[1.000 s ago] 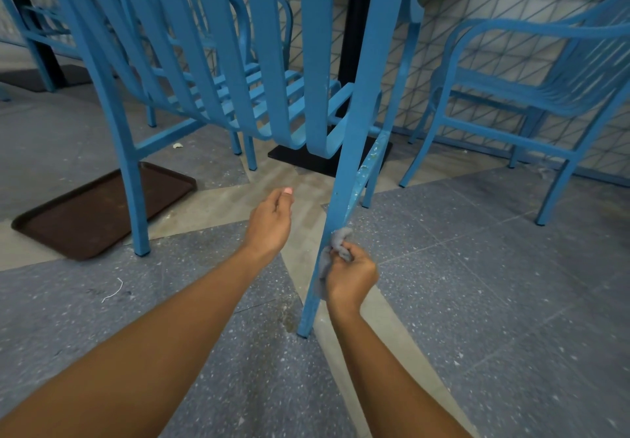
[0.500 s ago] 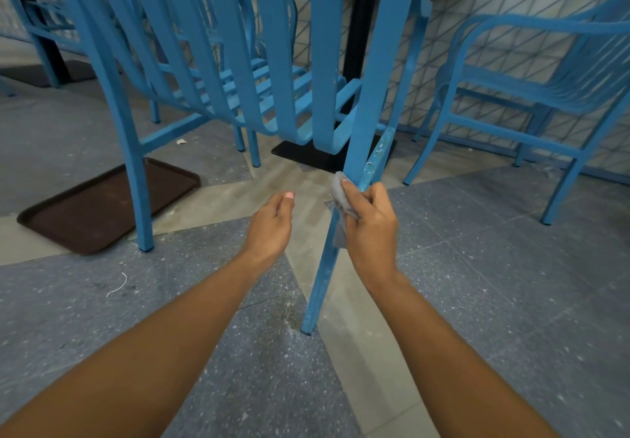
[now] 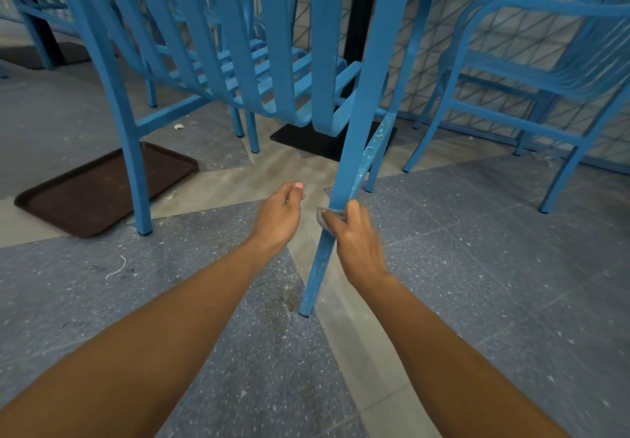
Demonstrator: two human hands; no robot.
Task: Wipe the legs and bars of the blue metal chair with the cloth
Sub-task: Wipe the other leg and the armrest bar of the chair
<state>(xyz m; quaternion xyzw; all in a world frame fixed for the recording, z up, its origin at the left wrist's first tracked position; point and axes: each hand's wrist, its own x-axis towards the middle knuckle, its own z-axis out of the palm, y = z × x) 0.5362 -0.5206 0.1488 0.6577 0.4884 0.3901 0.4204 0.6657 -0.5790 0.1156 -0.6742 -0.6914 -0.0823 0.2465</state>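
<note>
Head view, step in hand: wiping the near leg [image 3: 354,123] of the blue metal chair [image 3: 259,72]; judging by the white specks on the leg's lower stretch and on the side bar [image 3: 375,144] behind it, much is left to do.
Head view, right hand: the right hand [image 3: 351,233] is curled round the leg about midway between the side-bar joint and the foot, pinching the grey cloth [image 3: 324,217] against the metal; thumb on the right face, fingers wrapped from behind.
Head view, cloth: only a small grey fold shows, on the left side of the leg just above the knuckles; the rest is hidden in the grip.
Head view, left hand: the left hand [image 3: 281,212] hangs just beside the leg on its left, apart from it, fingers loosely curled, holding nothing.
Head view, chair: stands on the speckled floor [image 3: 477,284]; the gripped leg slants down to a foot near the pale floor stripe; the far leg [image 3: 133,171] stands next to a brown tray [image 3: 102,188] lying on the floor.
Head view, next move, as a judgement: slide the wrapped cloth along the leg with steady squeeze, then shift to the speckled side bar; the idle hand could brace the frame so it does not skid.
Head view, surroundings: a second blue chair [image 3: 528,72] to the right, a black table base [image 3: 327,139] behind.
</note>
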